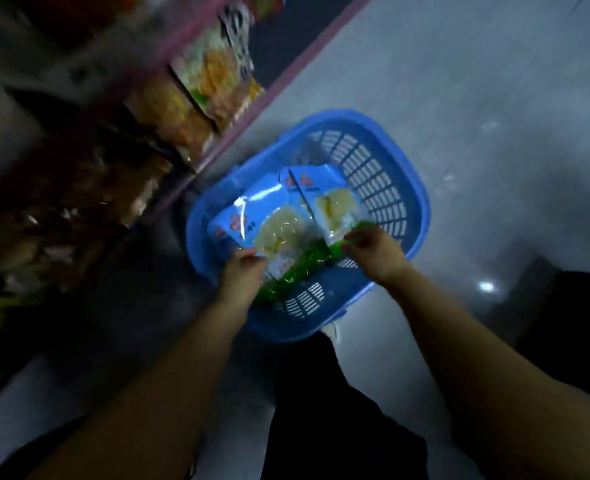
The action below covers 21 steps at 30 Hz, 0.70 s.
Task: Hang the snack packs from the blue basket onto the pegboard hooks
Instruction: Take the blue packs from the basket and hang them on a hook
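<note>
Head view: hands [243,271] gripping snack packs [279,230]

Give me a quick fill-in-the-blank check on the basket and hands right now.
1. The snack packs lie in a ____ basket.
2. The basket stands on the ____.
3. The left hand and right hand both grip the packs' ____ ends.

Missing: blue; floor; green
</note>
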### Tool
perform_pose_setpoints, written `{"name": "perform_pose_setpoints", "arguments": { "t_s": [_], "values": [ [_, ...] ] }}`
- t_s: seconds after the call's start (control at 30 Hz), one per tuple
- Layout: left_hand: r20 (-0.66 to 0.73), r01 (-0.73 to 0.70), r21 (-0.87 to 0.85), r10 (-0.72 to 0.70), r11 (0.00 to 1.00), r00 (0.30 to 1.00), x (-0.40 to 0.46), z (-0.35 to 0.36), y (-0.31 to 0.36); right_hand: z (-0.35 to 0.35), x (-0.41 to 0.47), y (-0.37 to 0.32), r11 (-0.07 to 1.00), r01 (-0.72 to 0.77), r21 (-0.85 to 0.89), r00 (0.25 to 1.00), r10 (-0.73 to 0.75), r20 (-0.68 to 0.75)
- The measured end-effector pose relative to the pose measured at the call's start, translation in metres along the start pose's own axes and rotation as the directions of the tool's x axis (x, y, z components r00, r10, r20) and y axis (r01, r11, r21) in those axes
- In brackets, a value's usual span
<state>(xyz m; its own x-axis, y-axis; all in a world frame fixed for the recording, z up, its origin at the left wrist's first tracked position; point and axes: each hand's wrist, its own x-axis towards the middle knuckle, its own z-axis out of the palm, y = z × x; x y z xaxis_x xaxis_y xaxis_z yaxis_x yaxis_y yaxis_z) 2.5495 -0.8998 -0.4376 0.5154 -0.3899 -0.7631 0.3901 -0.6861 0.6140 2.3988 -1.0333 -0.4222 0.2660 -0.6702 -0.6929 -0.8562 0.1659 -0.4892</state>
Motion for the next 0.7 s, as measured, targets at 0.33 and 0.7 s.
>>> {"name": "perform_pose_setpoints", "arguments": {
  "t_s": [0.33, 0.7],
  "values": [
    [-0.121, 0.292, -0.322, -0.345, 0.901, 0.931, 0.135, 0.053, -0.045, 0.037, 0.171, 0.045, 0.959, -0.004, -0.283, 1.000, 0.004, -0.001],
    [-0.001, 0.105, -0.505, -0.122, 0.857, 0.993, 0.127, 0.058, -0.035, 0.062, 0.175, 0.054, 0.986, -0.017, -0.167, 0.997, 0.004, -0.078]
  ]
}}
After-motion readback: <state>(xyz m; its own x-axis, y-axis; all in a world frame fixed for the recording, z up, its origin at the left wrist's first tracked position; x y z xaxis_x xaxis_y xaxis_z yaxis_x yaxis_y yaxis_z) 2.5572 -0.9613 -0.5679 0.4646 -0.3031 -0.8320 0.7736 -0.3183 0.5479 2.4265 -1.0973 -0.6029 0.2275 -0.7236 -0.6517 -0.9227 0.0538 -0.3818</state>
